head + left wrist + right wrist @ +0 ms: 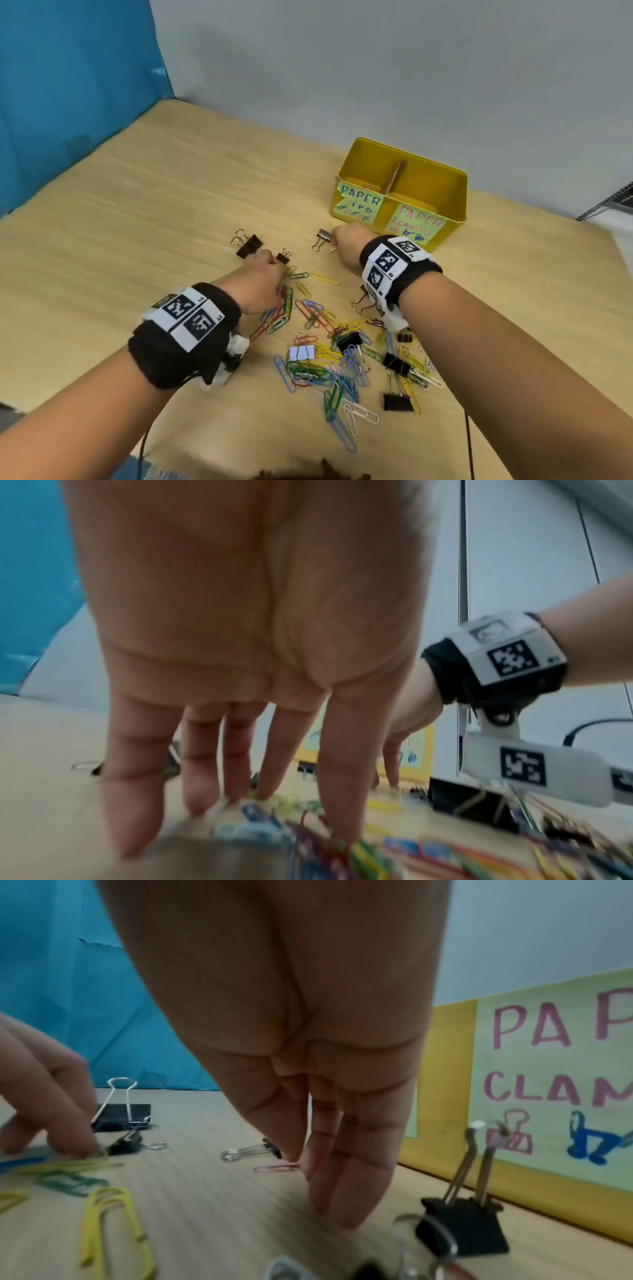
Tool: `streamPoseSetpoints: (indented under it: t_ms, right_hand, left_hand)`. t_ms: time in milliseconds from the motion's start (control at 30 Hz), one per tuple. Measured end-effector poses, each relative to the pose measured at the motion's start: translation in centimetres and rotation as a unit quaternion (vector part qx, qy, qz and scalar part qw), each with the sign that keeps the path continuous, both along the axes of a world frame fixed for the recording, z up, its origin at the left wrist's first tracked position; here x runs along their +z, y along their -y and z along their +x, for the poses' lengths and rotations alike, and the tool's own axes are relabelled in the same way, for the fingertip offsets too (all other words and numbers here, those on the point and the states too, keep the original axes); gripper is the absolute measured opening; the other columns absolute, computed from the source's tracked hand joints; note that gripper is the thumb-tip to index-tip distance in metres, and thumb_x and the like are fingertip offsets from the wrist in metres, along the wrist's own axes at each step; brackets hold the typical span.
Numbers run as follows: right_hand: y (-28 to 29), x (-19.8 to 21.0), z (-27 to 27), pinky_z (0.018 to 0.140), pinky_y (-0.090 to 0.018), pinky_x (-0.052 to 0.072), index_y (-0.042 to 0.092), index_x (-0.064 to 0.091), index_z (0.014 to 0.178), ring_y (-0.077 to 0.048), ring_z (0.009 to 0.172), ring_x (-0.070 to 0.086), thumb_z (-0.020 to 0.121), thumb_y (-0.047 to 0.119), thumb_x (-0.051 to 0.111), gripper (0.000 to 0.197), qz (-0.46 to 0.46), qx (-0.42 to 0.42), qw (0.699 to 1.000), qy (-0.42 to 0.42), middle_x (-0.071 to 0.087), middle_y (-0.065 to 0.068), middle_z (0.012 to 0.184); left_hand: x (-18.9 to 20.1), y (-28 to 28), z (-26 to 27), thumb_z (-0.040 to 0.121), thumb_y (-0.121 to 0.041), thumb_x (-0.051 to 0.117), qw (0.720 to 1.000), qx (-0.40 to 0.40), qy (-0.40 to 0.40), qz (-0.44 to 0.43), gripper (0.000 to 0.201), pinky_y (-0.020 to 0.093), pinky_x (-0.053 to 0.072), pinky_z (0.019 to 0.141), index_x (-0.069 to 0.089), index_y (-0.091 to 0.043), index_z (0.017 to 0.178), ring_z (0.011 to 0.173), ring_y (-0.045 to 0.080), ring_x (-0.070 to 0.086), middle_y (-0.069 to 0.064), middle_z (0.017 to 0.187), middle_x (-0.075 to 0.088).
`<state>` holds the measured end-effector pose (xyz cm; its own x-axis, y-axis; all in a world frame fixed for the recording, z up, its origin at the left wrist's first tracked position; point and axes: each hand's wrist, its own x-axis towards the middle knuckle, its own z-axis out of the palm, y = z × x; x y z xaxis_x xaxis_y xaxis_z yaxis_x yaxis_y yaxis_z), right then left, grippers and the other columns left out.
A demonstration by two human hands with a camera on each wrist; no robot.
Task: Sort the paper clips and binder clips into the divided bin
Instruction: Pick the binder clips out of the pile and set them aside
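Grey wall, blue sheet L; wood-grain surface carrying all. Yellow divided bin sitting far R, labels facing person, prob. to steer each kind. Clip pile lying near-side, apart from bin. Left hand spreading straight fingers onto paper clips, holding nothing. Right hand, fingers straight, together, pointing tips at pink paper clip, not gripping yet.

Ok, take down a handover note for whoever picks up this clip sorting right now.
Left grip: fingers straight, tips down in the paper clip pile, holding nothing.
Right grip: fingers straight, tips at a pink paper clip on the table, not lifted yet.
Done: a few clips seem to lie in the left compartment of the divided bin.
Left: the pile and the binder clips lie unsorted on the table.
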<state>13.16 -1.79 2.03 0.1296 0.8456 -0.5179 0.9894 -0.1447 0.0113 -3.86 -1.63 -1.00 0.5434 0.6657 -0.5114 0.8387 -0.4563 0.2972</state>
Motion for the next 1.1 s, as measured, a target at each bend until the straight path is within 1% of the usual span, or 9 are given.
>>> streamPoseSetpoints:
  t_ms: [100,167,200,400,600,700,867,933,1100]
  right_hand:
    - [1.0,-0.3,0.0,0.075,-0.029,0.051,0.005,0.06,0.122,-0.021,0.092,0.062,0.093,-0.002,0.038,0.037,-0.034,-0.002,0.996,-0.084,0.065,-0.006,0.104]
    - [1.6,-0.4,0.2,0.052,-0.022,0.042,0.003,0.063,0.117,-0.014,0.064,0.054,0.092,-0.006,0.036,0.039,-0.066,-0.044,0.984,-0.162,0.058,-0.001,0.079]
    - [1.7,-0.5,0.4,0.05,-0.021,0.04,0.004,0.064,0.115,-0.014,0.064,0.052,0.091,-0.006,0.036,0.038,-0.056,-0.055,0.982,-0.172,0.057,-0.002,0.08]
    - [1.8,-0.9,1.0,0.094,-0.028,0.044,0.011,0.065,0.117,-0.025,0.116,0.056,0.093,0.001,0.041,0.036,0.038,-0.046,0.992,-0.109,0.061,-0.008,0.126]
    - [0.5,-1.9,0.0,0.108,-0.04,0.039,0.02,0.045,0.139,-0.033,0.128,0.042,0.092,0.001,0.036,0.051,0.047,0.004,0.997,-0.056,0.04,-0.01,0.142]
    - [1.1,-0.9,0.1,0.102,-0.035,0.043,0.017,0.048,0.134,-0.029,0.125,0.046,0.089,-0.002,0.04,0.05,0.073,0.007,0.995,-0.072,0.045,-0.01,0.136]
    - [4.6,2.7,0.1,0.056,-0.022,0.041,0.012,0.073,0.093,-0.017,0.077,0.057,0.08,0.007,0.062,0.018,-0.047,0.043,0.993,-0.1,0.064,-0.001,0.084]
    - [5.9,2.7,-0.2,0.054,-0.021,0.041,0.009,0.074,0.091,-0.015,0.07,0.057,0.076,0.011,0.069,0.017,-0.092,0.062,0.992,-0.063,0.066,-0.003,0.082]
    - [7.9,-0.3,-1.4,0.066,-0.03,0.049,0.004,0.072,0.098,-0.027,0.087,0.065,0.079,0.016,0.069,0.023,-0.087,0.078,0.993,-0.003,0.07,-0.01,0.093]
  left_hand:
    - [-0.1,0.0,0.2,0.088,-0.021,0.054,1.0,-0.01,-0.007,0.007,0.053,0.041,0.033,0.11,0.04,-0.013,0.139,0.13,0.031,0.031,0.014,0.138,0.034]
    - [0.0,-0.5,0.4,0.089,-0.019,0.052,1.0,-0.007,-0.006,-0.004,0.052,0.043,0.033,0.111,0.04,-0.016,0.14,0.132,0.032,0.031,0.013,0.137,0.034]
    - [0.2,-0.8,0.4,0.09,-0.018,0.052,1.0,-0.006,-0.003,-0.004,0.05,0.043,0.033,0.111,0.042,-0.016,0.139,0.131,0.032,0.032,0.012,0.136,0.035]
    - [0.9,-2.1,0.3,0.09,-0.011,0.05,0.999,-0.032,0.02,-0.038,0.028,0.024,0.041,0.088,0.069,-0.015,0.11,0.106,0.018,0.057,0.002,0.119,0.065]
    - [0.7,-3.0,1.9,0.086,-0.001,0.047,0.998,0.011,0.055,0.024,0.053,0.041,0.033,0.113,0.045,-0.015,0.137,0.133,0.027,0.039,0.008,0.143,0.039]
    - [1.4,-2.0,2.1,0.083,-0.007,0.057,0.993,-0.028,0.1,0.052,0.044,0.034,0.041,0.102,0.053,-0.017,0.126,0.116,0.022,0.049,0.006,0.127,0.049]
    - [2.3,2.1,1.8,0.082,-0.015,0.067,0.977,-0.148,0.108,-0.11,0.031,0.015,0.04,0.066,0.067,-0.022,0.112,0.07,0.006,0.054,-0.008,0.078,0.059]
    - [1.6,3.0,1.9,0.081,-0.016,0.067,0.976,-0.178,0.087,-0.086,0.03,0.01,0.036,0.058,0.068,-0.02,0.111,0.064,0.003,0.05,-0.01,0.075,0.058]
    - [0.8,3.5,0.8,0.08,-0.005,0.06,0.988,-0.145,0.043,-0.016,0.016,0.017,0.036,0.058,0.072,-0.009,0.09,0.073,0.013,0.054,0.005,0.084,0.068]
